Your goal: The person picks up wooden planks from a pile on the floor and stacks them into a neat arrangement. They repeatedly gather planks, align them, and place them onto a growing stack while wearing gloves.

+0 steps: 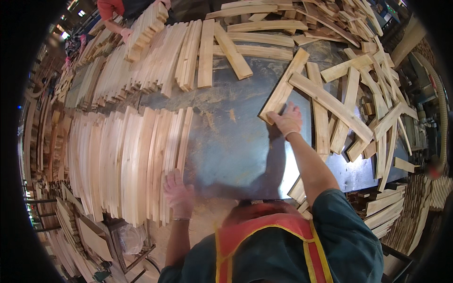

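Observation:
A row of pale wooden boards stands side by side on the left of the dark metal table. Against the near end of the row's rightmost boards rests my left hand, in a thin glove, its fingers stretched out and holding nothing. My right hand, gloved too, grips the near end of a single wooden board that slants away to the right. Beside that board, another plank lies across several loose ones.
Loose planks lie in a jumble on the right, with more heaped at the far right. A second row of boards stands beyond the first. At the far left, a co-worker's hand touches a bundle of boards. Sawdust marks the table.

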Motion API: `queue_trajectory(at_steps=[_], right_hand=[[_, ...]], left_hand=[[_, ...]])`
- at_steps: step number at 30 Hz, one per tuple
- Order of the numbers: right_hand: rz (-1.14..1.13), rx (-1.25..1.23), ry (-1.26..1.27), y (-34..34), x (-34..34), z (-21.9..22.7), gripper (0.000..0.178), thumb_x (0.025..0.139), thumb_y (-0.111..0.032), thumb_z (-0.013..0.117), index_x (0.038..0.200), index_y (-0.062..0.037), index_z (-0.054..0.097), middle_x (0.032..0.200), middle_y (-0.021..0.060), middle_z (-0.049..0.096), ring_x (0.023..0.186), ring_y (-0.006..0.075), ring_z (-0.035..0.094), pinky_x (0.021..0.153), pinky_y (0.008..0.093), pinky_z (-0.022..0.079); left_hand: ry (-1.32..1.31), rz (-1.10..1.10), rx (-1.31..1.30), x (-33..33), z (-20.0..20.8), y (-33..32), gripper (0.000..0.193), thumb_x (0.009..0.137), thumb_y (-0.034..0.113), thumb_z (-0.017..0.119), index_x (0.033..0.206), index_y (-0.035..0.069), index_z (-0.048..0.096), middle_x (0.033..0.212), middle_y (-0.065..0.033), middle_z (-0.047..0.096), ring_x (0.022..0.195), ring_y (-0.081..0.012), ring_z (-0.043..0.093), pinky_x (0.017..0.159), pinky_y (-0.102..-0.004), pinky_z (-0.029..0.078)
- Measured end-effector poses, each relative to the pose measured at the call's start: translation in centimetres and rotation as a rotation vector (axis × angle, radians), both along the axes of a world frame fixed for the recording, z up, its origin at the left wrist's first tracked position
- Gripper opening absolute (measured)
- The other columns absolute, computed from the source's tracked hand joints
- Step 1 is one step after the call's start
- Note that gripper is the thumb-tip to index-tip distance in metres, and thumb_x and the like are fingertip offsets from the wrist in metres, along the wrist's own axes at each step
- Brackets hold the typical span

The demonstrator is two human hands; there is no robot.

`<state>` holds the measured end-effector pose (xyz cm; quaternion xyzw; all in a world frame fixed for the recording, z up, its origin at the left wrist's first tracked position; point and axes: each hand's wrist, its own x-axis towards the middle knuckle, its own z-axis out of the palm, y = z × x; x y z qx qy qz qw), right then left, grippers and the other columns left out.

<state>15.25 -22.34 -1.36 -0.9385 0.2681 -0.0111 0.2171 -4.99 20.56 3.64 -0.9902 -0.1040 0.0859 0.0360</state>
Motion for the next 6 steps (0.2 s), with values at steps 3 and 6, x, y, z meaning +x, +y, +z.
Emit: queue_trajectory(at_steps=[3, 6], right_hand=[[0.162, 0.068, -0.014, 1.2, 1.1, 1.6, 0.089, 0.074, -0.050, 0.083, 0.148, -0.0127, 0.052, 0.142, 0.0162, 0.055, 0.137, 0.0395, 0.051, 0.112, 0.0511, 0.045], [0.273, -0.112, -0.174, -2.3, 0.9, 1.5, 0.083, 0.077, -0.046, 0.082, 0.148, -0.0142, 0.052, 0.143, 0.0146, 0.055, 0.140, 0.0381, 0.047, 0.114, 0.0504, 0.042]], left_hand=[[0.043, -0.129, -0.134, 0.8, 0.1, -5.4, 0.096, 0.089, 0.044, 0.076, 0.169, 0.015, 0.030, 0.172, -0.0138, 0.034, 0.159, -0.0381, 0.029, 0.129, -0.0530, 0.024], [0.202, -0.206, -0.211, 1.5, 1.1, -9.9, 0.100, 0.090, 0.046, 0.076, 0.171, 0.017, 0.025, 0.175, -0.0127, 0.027, 0.160, -0.0372, 0.026, 0.131, -0.0520, 0.021]])
